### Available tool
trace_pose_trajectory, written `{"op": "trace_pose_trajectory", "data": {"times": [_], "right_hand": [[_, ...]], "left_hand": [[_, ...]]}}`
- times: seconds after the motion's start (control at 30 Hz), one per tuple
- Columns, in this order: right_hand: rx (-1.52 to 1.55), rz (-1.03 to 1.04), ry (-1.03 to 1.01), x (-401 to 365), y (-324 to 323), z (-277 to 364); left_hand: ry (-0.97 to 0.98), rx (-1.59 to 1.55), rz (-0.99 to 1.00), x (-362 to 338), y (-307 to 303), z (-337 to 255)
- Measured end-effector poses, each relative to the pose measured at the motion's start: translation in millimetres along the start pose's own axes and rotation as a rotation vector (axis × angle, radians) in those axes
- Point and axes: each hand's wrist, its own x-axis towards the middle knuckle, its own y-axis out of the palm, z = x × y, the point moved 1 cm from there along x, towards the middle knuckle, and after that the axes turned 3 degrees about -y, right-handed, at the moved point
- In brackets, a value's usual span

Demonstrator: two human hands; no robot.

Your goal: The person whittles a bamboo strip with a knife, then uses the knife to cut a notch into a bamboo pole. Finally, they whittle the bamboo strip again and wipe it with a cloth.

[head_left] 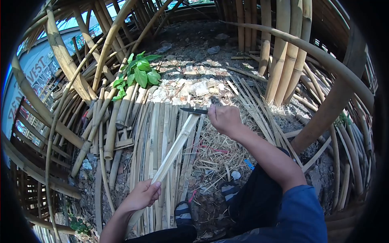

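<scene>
My left hand point(142, 195) is closed round the lower part of a long, pale bamboo strip point(175, 146), which slants up and away to the right. In my right hand point(225, 120) is a knife point(194, 110) with a dark blade pointing left. The blade lies across the far end of the strip and seems to touch it. The knife's handle is mostly hidden by my fingers. Under the held strip, many split bamboo strips point(156, 133) lie side by side on the ground.
Shavings point(219, 152) cover the ground right of the strips. Upright bamboo poles point(291, 60) stand at the right, with a leaning pole point(324, 109) nearer. Cut poles point(115, 115) and a green leafy plant point(141, 73) are at the left. My sandalled feet point(183, 212) are below.
</scene>
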Motion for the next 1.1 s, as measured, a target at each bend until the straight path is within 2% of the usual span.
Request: {"op": "trace_pose_trajectory", "data": {"times": [0.07, 0.13, 0.2, 0.27, 0.3, 0.37, 0.43, 0.5, 0.57, 0.7, 0.87, 0.97, 1.03, 1.07, 1.1], "right_hand": [[-0.026, 0.052, 0.002, 1, -2, -1], [-0.228, 0.098, 0.101, 3, 2, -15], [-0.376, 0.231, 0.19, -4, 4, -89], [-0.296, 0.208, 0.457, 1, -5, -111], [-0.304, 0.214, 0.435, 8, -12, -101], [0.006, 0.136, 0.548, 11, -35, -48], [0.248, 0.137, 0.446, 6, -42, 2], [0.385, 0.196, 0.259, -1, -51, 47], [0.426, 0.158, 0.128, -14, -38, 69], [0.344, 0.143, 0.064, -21, -15, 67], [0.214, 0.029, -0.118, -26, 7, 49], [0.133, 0.043, -0.142, -23, 19, 30], [-0.054, 0.17, 0.097, -14, 26, -2], [-0.066, 0.206, 0.374, -8, 27, -44], [-0.117, 0.348, 0.46, -1, 14, -83]], "left_hand": [[-0.032, 0.002, -0.013, 0, -1, 5], [-0.024, -0.005, 0.016, -2, -3, 10], [-0.02, -0.067, 0.032, -17, -9, 14], [0.012, -0.129, 0.044, -20, -21, 12], [-0.005, -0.146, 0.043, -17, -21, 15], [-0.049, -0.146, 0.07, -12, -19, 16], [-0.046, -0.169, 0.121, -9, -19, 13], [-0.033, -0.18, 0.167, -8, -19, 10], [-0.042, -0.184, 0.184, -7, -18, 8], [-0.032, -0.128, 0.15, -8, -11, 7], [-0.04, -0.092, 0.103, -4, -6, 8], [-0.07, -0.12, 0.096, 0, -10, 7], [-0.098, -0.142, 0.083, -3, -18, 11], [-0.064, -0.185, 0.15, -10, -24, 16], [-0.031, -0.229, 0.215, -15, -29, 20]]}}
